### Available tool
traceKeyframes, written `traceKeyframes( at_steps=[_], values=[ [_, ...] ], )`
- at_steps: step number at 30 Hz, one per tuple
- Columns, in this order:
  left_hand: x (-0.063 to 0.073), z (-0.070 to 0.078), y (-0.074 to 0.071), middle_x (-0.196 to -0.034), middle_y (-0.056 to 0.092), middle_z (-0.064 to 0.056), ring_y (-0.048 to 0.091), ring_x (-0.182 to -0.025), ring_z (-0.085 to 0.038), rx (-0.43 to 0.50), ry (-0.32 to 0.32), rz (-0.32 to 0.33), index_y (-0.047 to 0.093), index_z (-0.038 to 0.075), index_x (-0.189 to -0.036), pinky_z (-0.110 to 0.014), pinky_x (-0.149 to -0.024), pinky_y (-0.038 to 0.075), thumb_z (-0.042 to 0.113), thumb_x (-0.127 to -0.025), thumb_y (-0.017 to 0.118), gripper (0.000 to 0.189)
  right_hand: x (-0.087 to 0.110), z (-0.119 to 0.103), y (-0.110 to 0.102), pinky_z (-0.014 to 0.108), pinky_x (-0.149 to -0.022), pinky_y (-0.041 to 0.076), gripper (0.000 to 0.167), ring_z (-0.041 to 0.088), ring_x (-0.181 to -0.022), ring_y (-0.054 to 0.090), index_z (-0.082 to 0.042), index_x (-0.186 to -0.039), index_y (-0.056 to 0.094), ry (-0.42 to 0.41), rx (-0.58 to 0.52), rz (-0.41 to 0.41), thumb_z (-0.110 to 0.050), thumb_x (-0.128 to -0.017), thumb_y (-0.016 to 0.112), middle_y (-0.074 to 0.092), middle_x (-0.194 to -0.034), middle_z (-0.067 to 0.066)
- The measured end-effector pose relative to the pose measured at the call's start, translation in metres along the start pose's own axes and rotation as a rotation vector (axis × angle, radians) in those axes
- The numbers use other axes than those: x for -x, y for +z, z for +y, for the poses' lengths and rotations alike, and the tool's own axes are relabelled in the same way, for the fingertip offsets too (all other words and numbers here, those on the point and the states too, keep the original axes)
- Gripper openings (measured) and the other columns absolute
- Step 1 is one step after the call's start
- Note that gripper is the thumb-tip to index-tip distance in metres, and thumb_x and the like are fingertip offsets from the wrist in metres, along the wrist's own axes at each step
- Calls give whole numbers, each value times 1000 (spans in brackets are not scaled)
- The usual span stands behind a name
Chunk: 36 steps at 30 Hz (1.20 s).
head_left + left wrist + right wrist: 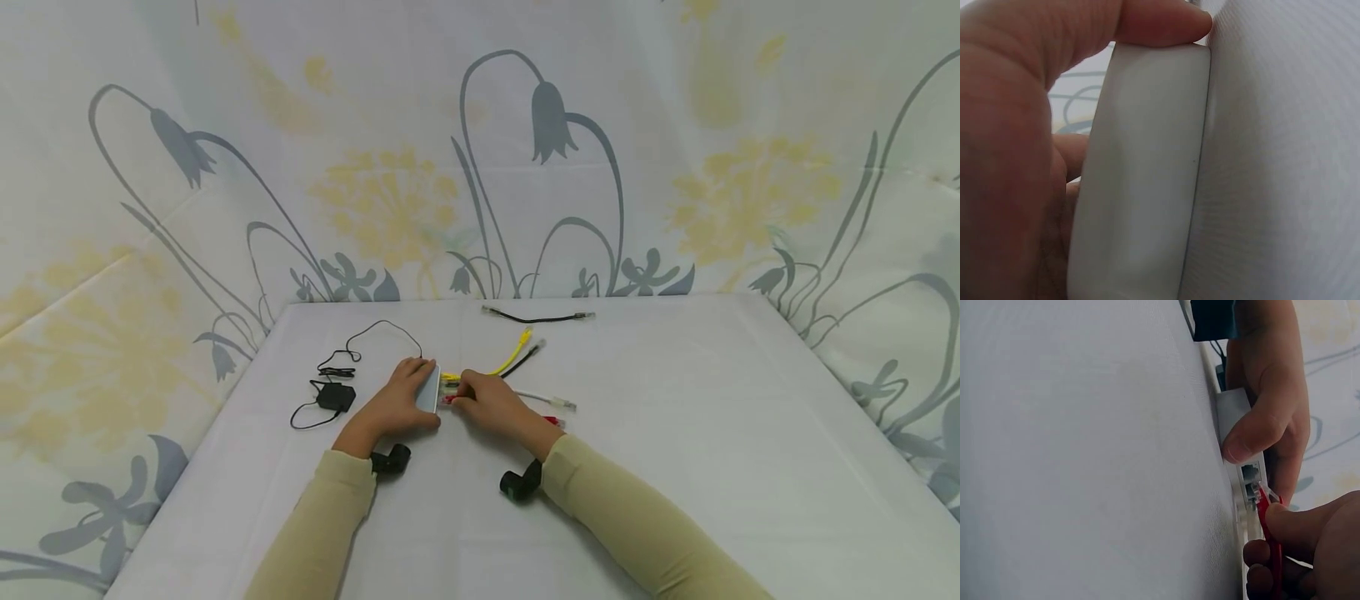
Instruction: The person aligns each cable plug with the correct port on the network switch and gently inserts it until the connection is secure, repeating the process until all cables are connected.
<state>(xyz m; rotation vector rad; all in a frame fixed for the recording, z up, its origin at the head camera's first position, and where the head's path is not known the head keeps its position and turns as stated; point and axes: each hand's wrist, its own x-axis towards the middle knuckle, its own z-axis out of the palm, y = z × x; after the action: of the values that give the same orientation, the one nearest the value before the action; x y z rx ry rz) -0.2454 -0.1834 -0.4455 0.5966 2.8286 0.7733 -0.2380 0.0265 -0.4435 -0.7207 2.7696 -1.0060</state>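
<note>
A small white network switch (428, 390) lies on the table. My left hand (401, 400) grips it, the thumb on its near end and the fingers over its far side. The left wrist view shows the thumb (1160, 25) against the end of the white casing (1141, 169). My right hand (491, 406) pinches a red network cable (1275, 565) just behind its clear plug. That plug is right at one of the ports; the port (1250, 472) beside it is bare. Yellow (513, 357), black (521, 362) and white (542, 397) cables run from the port side, partly hidden by my right hand.
A black power adapter (335, 397) with a coiled cord (337, 372) lies left of the switch, its thin lead reaching the switch's far end. Near the table's back edge is a short black network cable (536, 320). A floral cloth (420, 200) hangs behind and around the table.
</note>
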Motion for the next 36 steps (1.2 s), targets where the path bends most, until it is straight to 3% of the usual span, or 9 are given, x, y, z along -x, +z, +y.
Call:
traceKeyframes(
  at_steps=[36],
  values=[
    [0, 2, 1, -156, 29, -12, 16, -148, -33, -10, -15, 1, 30, 8, -153, -53, -112, 31, 30, -71, 74, 96, -4, -2, -3, 28, -71, 45, 11, 11, -77, 57, -16, -94, 60, 11, 41, -48, -26, -95, 60, 65, -88, -2]
  ],
)
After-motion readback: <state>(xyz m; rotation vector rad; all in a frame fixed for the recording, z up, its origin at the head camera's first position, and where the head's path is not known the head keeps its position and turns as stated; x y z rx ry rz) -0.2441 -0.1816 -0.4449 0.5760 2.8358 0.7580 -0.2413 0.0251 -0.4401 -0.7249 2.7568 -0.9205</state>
